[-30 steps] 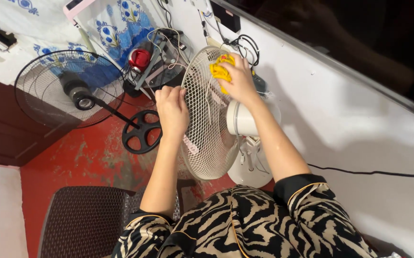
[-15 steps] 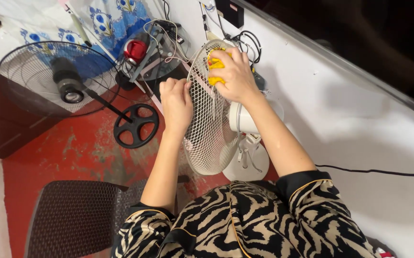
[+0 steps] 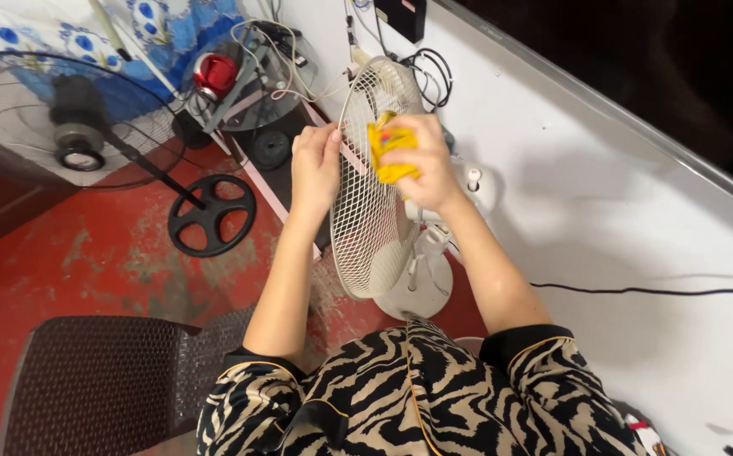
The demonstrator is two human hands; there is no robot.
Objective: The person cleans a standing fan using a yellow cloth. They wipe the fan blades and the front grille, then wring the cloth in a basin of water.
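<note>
A white table fan with a round wire grille (image 3: 366, 219) stands on its round base (image 3: 417, 291) on the red floor in front of me. My left hand (image 3: 314, 165) grips the left rim of the grille. My right hand (image 3: 424, 165) presses a yellow cloth (image 3: 387, 150) against the upper part of the grille. The fan's motor housing (image 3: 472, 186) shows behind my right hand.
A black pedestal fan (image 3: 70, 118) with a round black base (image 3: 212, 215) lies at the left. A red object and tangled cables (image 3: 239, 67) sit at the back. A dark woven chair (image 3: 96, 380) is at lower left. A black cord (image 3: 637, 291) runs along the white wall.
My view has shifted, so everything sits lower and more to the right in the frame. My right hand with the yellow cloth has slid a little down the grille; my left hand keeps hold of the rim.
</note>
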